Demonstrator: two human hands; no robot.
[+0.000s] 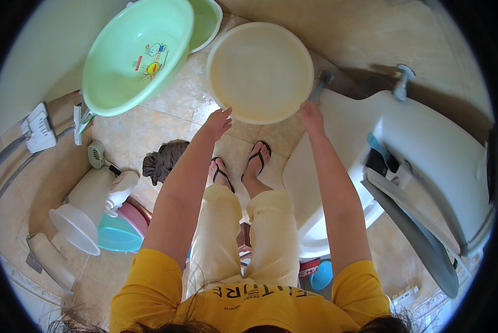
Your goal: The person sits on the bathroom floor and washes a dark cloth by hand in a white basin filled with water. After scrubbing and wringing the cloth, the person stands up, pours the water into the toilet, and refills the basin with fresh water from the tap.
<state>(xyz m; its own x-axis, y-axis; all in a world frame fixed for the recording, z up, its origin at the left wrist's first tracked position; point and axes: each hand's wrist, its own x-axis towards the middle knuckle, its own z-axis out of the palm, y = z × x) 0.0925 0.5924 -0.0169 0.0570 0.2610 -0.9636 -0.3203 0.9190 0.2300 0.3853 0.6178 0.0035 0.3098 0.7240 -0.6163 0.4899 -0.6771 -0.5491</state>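
A large round cream plastic basin (260, 75) stands on the floor tiles ahead of my feet, with cloudy-looking contents or a stained bottom; I cannot tell which. Just off its near left rim is my left hand (219, 123), empty, with its fingers loosely apart. My right hand (312, 118) is by the near right rim, its fingers closed around the end of a blue-grey handled brush (317, 89). The brush's dark head points away from me, towards the wall. Whether the right hand also touches the rim is hidden.
A light green basin (136, 54) leans at the left wall. Dark wet-looking cloth (165, 161) lies on the floor. A white toilet (344, 137) with a raised grey lid (415, 237) is at right, beneath a metal valve (403, 83). Bottles, a ladle-like scoop (97, 154) and a turquoise basin (117, 233) crowd the left.
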